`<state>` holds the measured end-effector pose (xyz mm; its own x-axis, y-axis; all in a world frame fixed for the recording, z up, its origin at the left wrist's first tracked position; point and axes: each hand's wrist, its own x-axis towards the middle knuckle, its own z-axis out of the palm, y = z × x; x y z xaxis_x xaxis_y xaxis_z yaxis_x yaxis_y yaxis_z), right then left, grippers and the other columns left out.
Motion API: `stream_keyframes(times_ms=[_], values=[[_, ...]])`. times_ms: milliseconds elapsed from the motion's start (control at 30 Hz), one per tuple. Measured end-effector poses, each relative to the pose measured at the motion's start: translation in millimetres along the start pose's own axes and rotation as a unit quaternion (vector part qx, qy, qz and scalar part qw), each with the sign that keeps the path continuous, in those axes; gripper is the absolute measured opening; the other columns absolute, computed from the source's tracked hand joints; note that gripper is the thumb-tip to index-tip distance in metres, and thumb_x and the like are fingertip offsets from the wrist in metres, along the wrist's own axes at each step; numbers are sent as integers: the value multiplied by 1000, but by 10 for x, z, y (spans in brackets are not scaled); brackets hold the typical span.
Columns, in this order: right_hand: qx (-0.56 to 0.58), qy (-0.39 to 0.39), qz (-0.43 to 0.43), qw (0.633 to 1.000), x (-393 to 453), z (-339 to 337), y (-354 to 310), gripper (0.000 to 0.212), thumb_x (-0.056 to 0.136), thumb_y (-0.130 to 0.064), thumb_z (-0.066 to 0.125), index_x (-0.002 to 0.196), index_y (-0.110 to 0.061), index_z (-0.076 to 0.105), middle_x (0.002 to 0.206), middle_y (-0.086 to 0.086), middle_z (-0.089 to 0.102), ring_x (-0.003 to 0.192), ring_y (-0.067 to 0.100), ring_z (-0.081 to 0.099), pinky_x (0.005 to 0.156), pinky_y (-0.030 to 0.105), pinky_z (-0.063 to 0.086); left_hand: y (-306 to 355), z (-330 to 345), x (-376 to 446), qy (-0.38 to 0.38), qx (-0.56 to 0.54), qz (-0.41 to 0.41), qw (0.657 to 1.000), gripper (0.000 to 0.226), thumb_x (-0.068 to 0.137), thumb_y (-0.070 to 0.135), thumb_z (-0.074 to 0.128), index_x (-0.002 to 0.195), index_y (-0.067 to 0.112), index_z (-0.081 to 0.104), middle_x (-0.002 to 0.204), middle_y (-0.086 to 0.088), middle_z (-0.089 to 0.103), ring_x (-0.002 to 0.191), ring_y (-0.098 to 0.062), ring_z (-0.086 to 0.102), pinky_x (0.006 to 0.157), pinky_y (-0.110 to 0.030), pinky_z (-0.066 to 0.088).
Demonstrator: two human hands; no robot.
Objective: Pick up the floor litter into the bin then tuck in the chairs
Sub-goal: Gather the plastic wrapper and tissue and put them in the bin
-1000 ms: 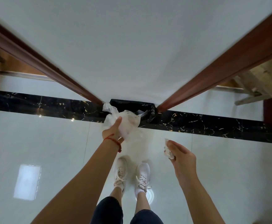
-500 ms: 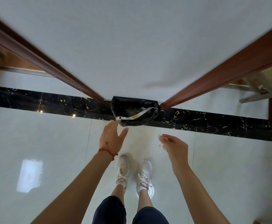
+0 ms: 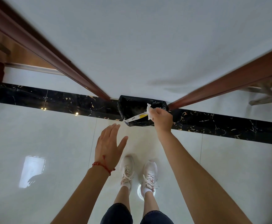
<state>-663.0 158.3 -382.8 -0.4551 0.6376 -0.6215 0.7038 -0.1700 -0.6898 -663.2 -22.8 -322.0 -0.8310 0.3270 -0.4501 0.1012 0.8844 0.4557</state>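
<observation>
Left wrist: a thin red braided string bracelet (image 3: 103, 166) with a small knot and a loose strand running up the back of the left hand (image 3: 108, 145).
Arms: both forearms bare, no sleeves in view.
Right hand (image 3: 163, 119): no ring, watch or band showing.
Legs: dark blue denim trousers (image 3: 118, 214), cut off above the ankles.
Feet: pale pink-white lace-up trainers (image 3: 126, 168) with pink-tinged laces, worn over short white socks (image 3: 147, 190).
</observation>
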Motion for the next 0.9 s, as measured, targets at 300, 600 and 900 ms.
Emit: stream_keyframes(times_ms=[300,600,900], values=[[-55,-23,-38,998,-81,-93,25,22,86,-22,61,74,-4,64,72,4,63,64,18,53,66,32,42,-75,-103,-1,8,-1,-8,1000,50,90,34,50,131,5,44,137,-16,48,128,-31,41,105,-41,33],[-305,-23,-239,922,-815,-707,-11,44,91,-29,54,129,-6,50,139,12,47,132,24,39,100,38,41,197,-376,-196,-10,30,19,999,52,90,32,50,134,6,40,141,-15,44,131,-32,38,108,-42,30],[-362,17,-244,899,-1538,-1341,-246,51,93,-34,48,135,-6,42,143,14,41,134,27,35,104,38,37,743,-773,-674,0,46,81,996,54,90,36,49,133,4,42,138,-16,46,132,-33,37,109,-41,28]])
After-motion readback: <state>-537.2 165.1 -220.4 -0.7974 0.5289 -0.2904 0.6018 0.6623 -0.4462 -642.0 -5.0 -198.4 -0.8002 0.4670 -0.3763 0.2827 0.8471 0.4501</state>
